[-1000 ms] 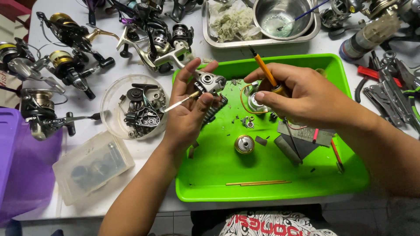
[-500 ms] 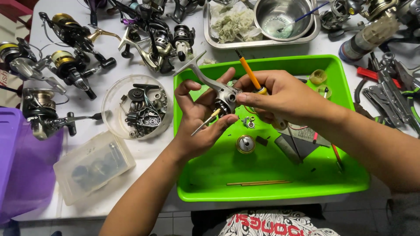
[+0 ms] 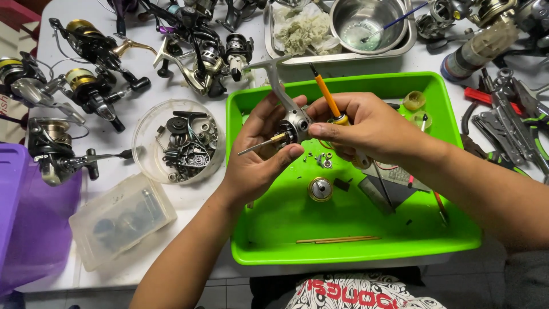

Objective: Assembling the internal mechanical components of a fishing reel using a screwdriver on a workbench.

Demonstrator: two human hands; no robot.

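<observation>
The left hand [image 3: 260, 151] clasps a silver reel body [image 3: 294, 123] in its fingers, above the green tray [image 3: 343, 252]. The reel's foot stem rises up and to the left — its thin shaft pokes out lower left, nearly level. The right hand [image 3: 366, 129] pinches an orange-handled screwdriver [image 3: 326, 97], handle slanting up-left, tip at the reel. A gold spool [image 3: 321, 189] lies in the tray on the table [image 3: 189, 200].

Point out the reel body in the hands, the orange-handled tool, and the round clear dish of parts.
reel body [image 3: 297, 125], head view, on its silver housing.
orange-handled tool [image 3: 325, 94], head view, on the orange handle.
round clear dish [image 3: 150, 133], head view, on its left rim.
</observation>
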